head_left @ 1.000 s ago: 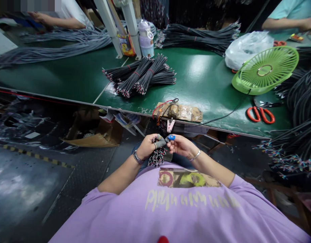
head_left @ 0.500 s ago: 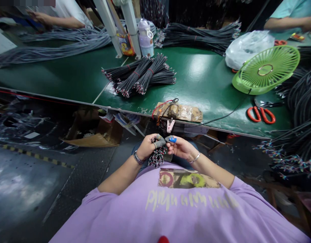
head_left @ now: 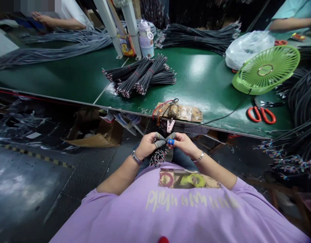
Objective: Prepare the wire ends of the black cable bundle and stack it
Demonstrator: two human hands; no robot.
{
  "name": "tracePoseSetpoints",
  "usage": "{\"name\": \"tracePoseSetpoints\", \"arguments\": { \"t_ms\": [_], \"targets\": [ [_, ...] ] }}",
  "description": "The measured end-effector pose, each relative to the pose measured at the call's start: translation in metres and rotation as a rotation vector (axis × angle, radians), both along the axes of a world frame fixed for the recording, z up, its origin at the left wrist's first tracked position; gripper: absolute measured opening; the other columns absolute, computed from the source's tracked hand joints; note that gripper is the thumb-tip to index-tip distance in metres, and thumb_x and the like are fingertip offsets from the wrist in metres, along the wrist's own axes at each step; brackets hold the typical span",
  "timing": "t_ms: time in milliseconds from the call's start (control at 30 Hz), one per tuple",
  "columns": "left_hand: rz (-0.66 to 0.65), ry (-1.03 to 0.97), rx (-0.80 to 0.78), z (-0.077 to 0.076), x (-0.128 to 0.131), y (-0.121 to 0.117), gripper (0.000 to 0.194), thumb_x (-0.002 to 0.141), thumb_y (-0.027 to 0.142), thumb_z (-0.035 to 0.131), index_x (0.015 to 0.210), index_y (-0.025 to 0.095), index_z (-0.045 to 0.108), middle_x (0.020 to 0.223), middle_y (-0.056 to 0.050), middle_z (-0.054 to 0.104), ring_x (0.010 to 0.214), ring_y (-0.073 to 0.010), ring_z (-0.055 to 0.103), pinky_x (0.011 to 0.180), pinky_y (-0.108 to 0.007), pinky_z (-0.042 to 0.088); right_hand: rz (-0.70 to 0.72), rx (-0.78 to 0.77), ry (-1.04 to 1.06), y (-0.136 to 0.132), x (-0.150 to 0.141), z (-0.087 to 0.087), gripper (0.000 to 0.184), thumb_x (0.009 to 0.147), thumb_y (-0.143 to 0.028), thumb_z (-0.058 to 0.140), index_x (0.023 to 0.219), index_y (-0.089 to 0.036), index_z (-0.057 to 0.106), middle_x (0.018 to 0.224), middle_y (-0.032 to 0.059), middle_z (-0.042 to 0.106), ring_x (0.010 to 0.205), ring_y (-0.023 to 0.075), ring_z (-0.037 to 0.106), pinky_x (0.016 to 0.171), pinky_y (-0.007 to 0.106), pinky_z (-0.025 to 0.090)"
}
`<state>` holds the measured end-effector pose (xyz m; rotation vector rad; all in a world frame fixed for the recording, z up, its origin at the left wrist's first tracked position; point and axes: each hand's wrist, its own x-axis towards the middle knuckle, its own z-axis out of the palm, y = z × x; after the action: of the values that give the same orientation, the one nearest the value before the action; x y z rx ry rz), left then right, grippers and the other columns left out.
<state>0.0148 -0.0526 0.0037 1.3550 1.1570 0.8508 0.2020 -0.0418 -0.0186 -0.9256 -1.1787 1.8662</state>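
My left hand, with grey covers on its thumb and finger, is closed at a bundle of thin black cables. The bundle's stripped red, white and black wire ends fan out below those fingers, over my lap. Opposite it, my right hand pinches thumb and finger together, a blue wrap on the thumb and a grey cover on the finger. The fingertips of both hands almost meet; whatever is between the right ones is too small to make out. Just beyond the hands, a pink clip hangs at the table edge.
On the green table lie tied black cable bundles, a taped wooden block, red-handled scissors, a green fan, a plastic bag and a bottle. A cardboard box sits below. Two other people work opposite.
My right hand has turned and drawn its thumb and finger together, with its wrist slightly further right. The left fingers have shifted a little, and the wire ends below moved slightly right.
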Motion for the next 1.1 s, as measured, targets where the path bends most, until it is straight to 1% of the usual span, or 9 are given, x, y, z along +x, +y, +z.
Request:
{"name": "tracePoseSetpoints", "arguments": {
  "t_ms": [200,267,333,433,500,567,667,800,1100],
  "targets": [
    [-0.190,0.230,0.222,0.004,-0.007,0.001,0.011,0.071,0.023,0.067,0.074,0.013,0.063,0.070,-0.001,0.060,0.062,-0.0099,0.052,0.060,-0.022,0.042,0.048,0.059,-0.074,-0.001,-0.005,-0.001,0.024,0.068,-0.033,0.073,0.067,-0.014,0.058,0.055,-0.0027,0.060,0.046,0.0065,0.052,0.048,0.019,0.043],
    [-0.232,0.304,0.273,0.004,-0.010,0.003,0.010,0.072,0.023,0.065,0.073,0.013,0.063,0.067,0.000,0.058,0.061,-0.0093,0.050,0.058,-0.021,0.040,0.013,0.042,-0.095,-0.003,-0.009,-0.002,0.025,0.067,-0.034,0.073,0.067,-0.015,0.057,0.053,-0.0036,0.059,0.045,0.0061,0.050,0.046,0.018,0.041],
    [-0.241,0.302,0.250,0.005,-0.012,0.006,0.012,0.074,0.024,0.064,0.073,0.013,0.062,0.066,0.000,0.059,0.059,-0.0093,0.049,0.057,-0.021,0.040,-0.057,0.024,-0.105,-0.003,-0.012,-0.005,0.028,0.065,-0.036,0.075,0.069,-0.015,0.057,0.054,-0.0036,0.060,0.045,0.0063,0.051,0.046,0.018,0.042],
    [-0.177,0.178,0.185,0.006,-0.015,0.009,0.017,0.076,0.029,0.064,0.075,0.012,0.061,0.069,-0.001,0.062,0.063,-0.0106,0.053,0.061,-0.022,0.043,-0.192,-0.056,-0.058,0.003,-0.013,-0.007,0.033,0.065,-0.043,0.075,0.074,-0.016,0.057,0.060,-0.0018,0.063,0.048,0.0076,0.055,0.049,0.019,0.045],
    [-0.127,0.076,0.157,0.006,-0.016,0.011,0.021,0.076,0.033,0.065,0.078,0.012,0.062,0.072,-0.002,0.063,0.065,-0.0113,0.054,0.064,-0.023,0.045,-0.245,-0.165,0.032,0.010,-0.012,-0.006,0.036,0.072,-0.051,0.067,0.078,-0.016,0.058,0.065,0.0002,0.065,0.051,0.0083,0.057,0.050,0.020,0.048],
    [-0.087,0.001,0.133,0.006,-0.015,0.012,0.023,0.076,0.035,0.066,0.081,0.012,0.063,0.074,-0.003,0.064,0.066,-0.0112,0.055,0.064,-0.024,0.045,-0.228,-0.277,0.133,0.019,-0.012,-0.002,0.043,0.079,-0.059,0.054,0.080,-0.016,0.060,0.069,0.0026,0.067,0.053,0.0088,0.059,0.052,0.021,0.050],
    [-0.016,-0.065,0.116,0.005,-0.010,0.013,0.026,0.074,0.036,0.068,0.080,0.012,0.063,0.074,-0.003,0.064,0.065,-0.0110,0.054,0.064,-0.024,0.044,-0.163,-0.366,0.219,0.029,-0.015,0.005,0.049,0.086,-0.060,0.043,0.083,-0.016,0.062,0.076,0.0046,0.068,0.055,0.0089,0.059,0.053,0.022,0.052],
    [0.048,-0.117,0.102,0.007,-0.002,0.016,0.028,0.069,0.036,0.072,0.078,0.012,0.063,0.074,-0.003,0.065,0.067,-0.0118,0.056,0.065,-0.024,0.045,-0.186,-0.412,0.280,0.034,-0.021,0.010,0.041,0.085,-0.056,0.049,0.084,-0.017,0.063,0.075,0.0023,0.068,0.057,0.0093,0.060,0.056,0.023,0.053],
    [0.066,-0.177,0.035,0.009,0.007,0.017,0.030,0.062,0.035,0.078,0.074,0.012,0.063,0.071,-0.003,0.065,0.065,-0.0120,0.056,0.065,-0.025,0.045,-0.215,-0.485,0.430,0.036,-0.026,0.006,0.036,0.083,-0.052,0.055,0.083,-0.017,0.063,0.069,0.0004,0.067,0.060,0.0098,0.062,0.058,0.022,0.053]
  ]
}}
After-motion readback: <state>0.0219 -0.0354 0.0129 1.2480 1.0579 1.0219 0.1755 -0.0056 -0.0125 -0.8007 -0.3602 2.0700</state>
